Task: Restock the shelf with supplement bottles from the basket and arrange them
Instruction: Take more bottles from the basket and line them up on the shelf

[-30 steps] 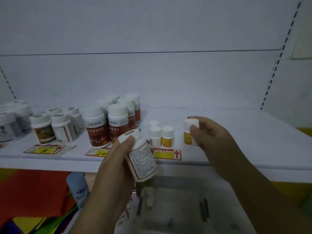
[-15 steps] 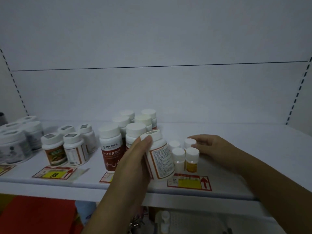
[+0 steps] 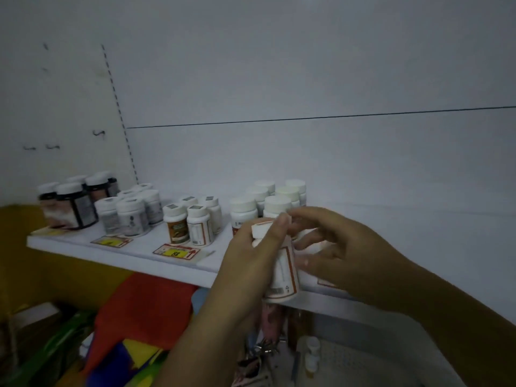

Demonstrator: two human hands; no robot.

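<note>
Currently in hand: one supplement bottle, at the shelf edge

1. A white plastic bottle with an orange-bordered label (image 3: 283, 265) is held nearly upright in front of the white shelf board (image 3: 134, 251), level with its front edge. It is gripped round the body by the left hand (image 3: 245, 263), one digit reaching up to the cap.
2. The right hand (image 3: 346, 255) is set against the bottle's other side, fingers half bent and spread; whether they clasp it cannot be told.
3. Stocked on the shelf, left to right: dark jars with white lids (image 3: 69, 210), white jars with grey labels (image 3: 125, 219), small white bottles with brown and orange labels (image 3: 187, 226), and white-capped bottles (image 3: 275, 201) just behind the hands.
4. Yellow-and-red price tags (image 3: 176, 252) are laid along the front.
5. A pale perforated basket (image 3: 363, 361) is seen below the shelf, a small white bottle (image 3: 311, 356) inside.
</note>
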